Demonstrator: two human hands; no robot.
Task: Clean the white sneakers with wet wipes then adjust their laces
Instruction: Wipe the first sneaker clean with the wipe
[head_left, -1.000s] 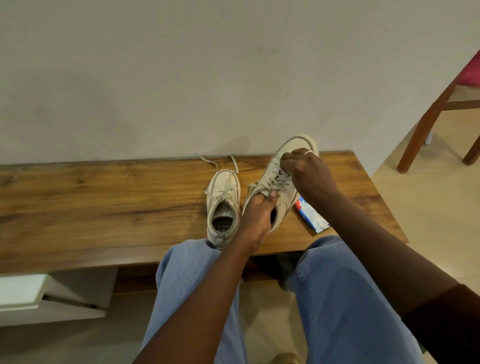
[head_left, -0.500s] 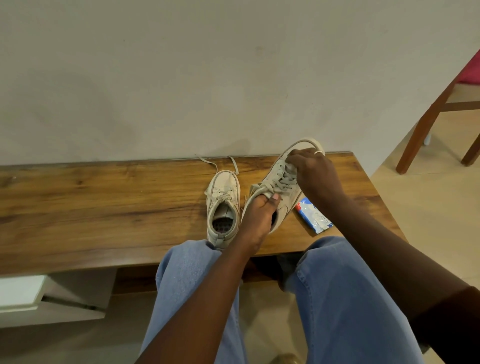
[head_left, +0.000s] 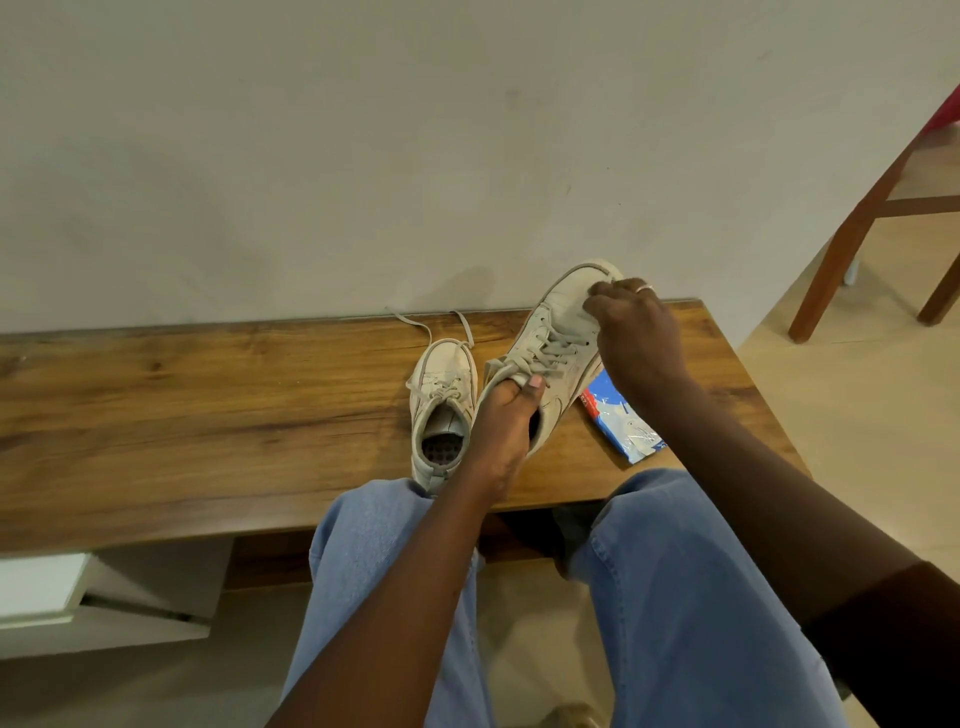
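Plainly, from the head view, the person sits facing a wooden bench (head_left: 208, 405) set against a pale wall (head_left: 467, 156), knees in blue jeans below. The left hand (head_left: 506, 421) has its grip closed on the held sneaker (head_left: 563, 317) at the throat: thumb over the tongue, fingers tucked into the opening. The shoe is tilted up off the bench, heel towards the person, toe raised towards the wall and leaning to the person's right. The right hand (head_left: 636, 332) sits at the far end, fingers bent down onto the toe cap. Whether a wipe is pinched under them I cannot tell, as the hand covers that spot. So the shoe's long axis runs from one hand to the other, with the laces (head_left: 550, 348) in the stretch between them. They lie just below the right hand's fingers, and I would judge that hand the freer one to work them, since the left is busy steadying. The second sneaker (head_left: 441, 400) stands flat on the bench just to the left, beside the held one, toe to the wall, its loose lace ends (head_left: 431, 325) trailing towards the wall. A blue pack of wet wipes (head_left: 621, 421) lies on the bench under the right forearm, near the held shoe. A wooden chair (head_left: 852, 228) stands off to the right on the floor.
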